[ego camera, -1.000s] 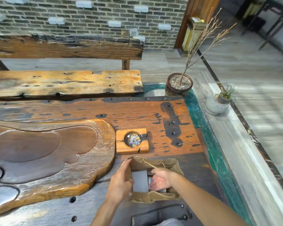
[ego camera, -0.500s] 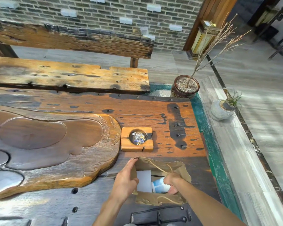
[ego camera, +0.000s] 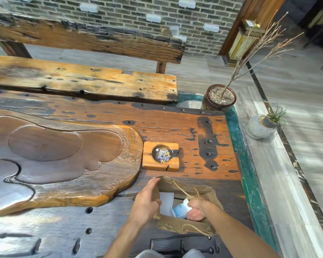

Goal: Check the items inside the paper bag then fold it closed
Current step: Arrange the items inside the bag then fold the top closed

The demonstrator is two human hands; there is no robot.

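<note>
A brown paper bag [ego camera: 203,191] with twine handles stands open on the dark wooden table near its front edge. My left hand [ego camera: 146,200] grips the bag's left rim and holds the mouth apart. Reaching down into the bag, my right hand [ego camera: 197,209] is closed on a white and blue cup-like item [ego camera: 180,210], tilted on its side. A flat white item [ego camera: 166,202] stands against the bag's left inner wall. The bottom of the bag is hidden.
A square wooden ashtray [ego camera: 160,156] sits just behind the bag. A large carved wooden tea tray [ego camera: 60,161] fills the table's left. A bench [ego camera: 82,81] lies beyond. Two potted plants [ego camera: 219,98] [ego camera: 262,125] stand right of the table's green edge [ego camera: 250,183].
My right hand moved from the flat white item to the white and blue item and lifted it a little. The camera view drifted, and the bag's mouth stayed held apart by my left hand.
</note>
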